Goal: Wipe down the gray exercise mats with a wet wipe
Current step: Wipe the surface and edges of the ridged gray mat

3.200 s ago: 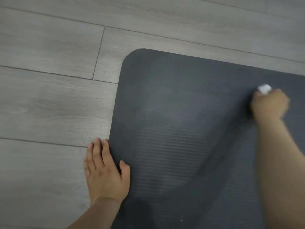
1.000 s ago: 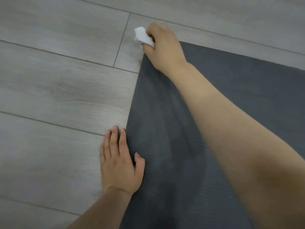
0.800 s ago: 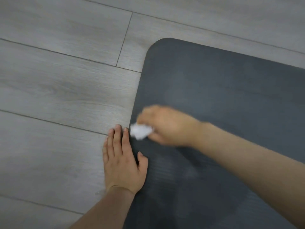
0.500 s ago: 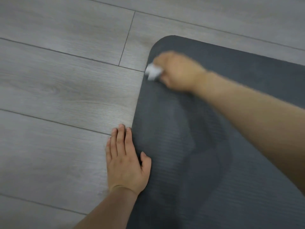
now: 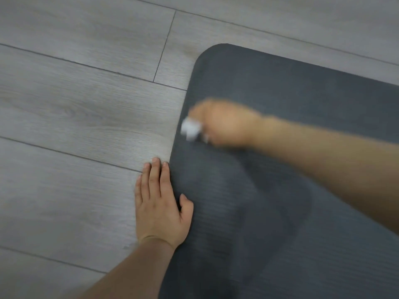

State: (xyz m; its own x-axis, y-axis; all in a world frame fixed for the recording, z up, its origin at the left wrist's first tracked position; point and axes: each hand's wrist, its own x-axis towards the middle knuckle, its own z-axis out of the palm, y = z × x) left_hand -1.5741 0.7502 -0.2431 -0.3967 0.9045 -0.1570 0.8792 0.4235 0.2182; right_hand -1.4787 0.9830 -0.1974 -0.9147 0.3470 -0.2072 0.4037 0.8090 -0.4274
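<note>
- Dark gray exercise mat (image 5: pixel 280 190): lies flat on the floor, filling the right and lower part of the view. Its rounded far-left corner is visible near the top centre. The surface carries fine ribbing running across its width.
- Mat surface: broad darker patches with curved edges show between the two hands and below the right forearm. Whether these are shadow or moisture cannot be told.
- Right hand (image 5: pixel 224 124): positioned over the mat close to its left edge, heavily motion-blurred. The fingers are curled and clamped around a crumpled white wet wipe (image 5: pixel 191 129).
- Wet wipe: bunched into a small wad that protrudes from the front of the fist toward the mat's left edge. It sits at the mat surface; blur prevents confirming actual contact.
- Right forearm: crosses the mat diagonally from the right side of the frame.
- Left hand (image 5: pixel 160 206): lies palm down with fingers straight and close together, holding nothing. The fingers rest on the gray wood-plank floor (image 5: pixel 75 115) right alongside the mat's left edge, while the thumb lies on the mat itself.
- The two hands are near one another but apart, the right one farther from the person.
</note>
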